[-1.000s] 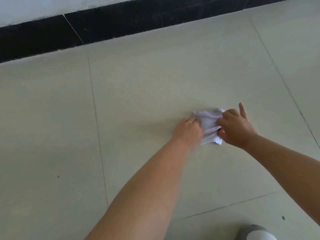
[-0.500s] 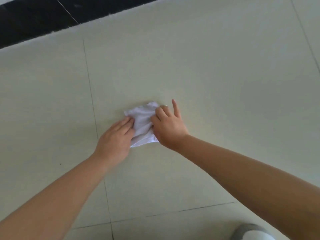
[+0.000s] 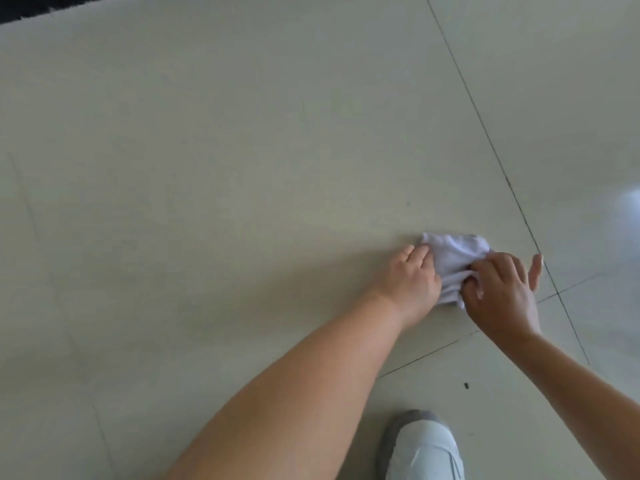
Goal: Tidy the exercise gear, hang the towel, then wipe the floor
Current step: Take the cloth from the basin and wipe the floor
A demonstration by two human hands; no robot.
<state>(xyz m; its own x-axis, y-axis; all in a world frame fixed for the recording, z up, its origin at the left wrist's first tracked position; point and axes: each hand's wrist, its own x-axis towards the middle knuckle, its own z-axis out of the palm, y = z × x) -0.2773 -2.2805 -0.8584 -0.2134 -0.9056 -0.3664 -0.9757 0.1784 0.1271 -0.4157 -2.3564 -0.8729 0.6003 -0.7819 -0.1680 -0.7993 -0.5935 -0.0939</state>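
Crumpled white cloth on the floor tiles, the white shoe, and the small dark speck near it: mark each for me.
crumpled white cloth [image 3: 453, 258], head view, bare middle between the hands.
white shoe [image 3: 424, 448], head view, toe cap.
small dark speck [image 3: 466, 385], head view, on the speck itself.

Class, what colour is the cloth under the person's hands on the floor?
White. The cloth shows best in the head view, the only one.
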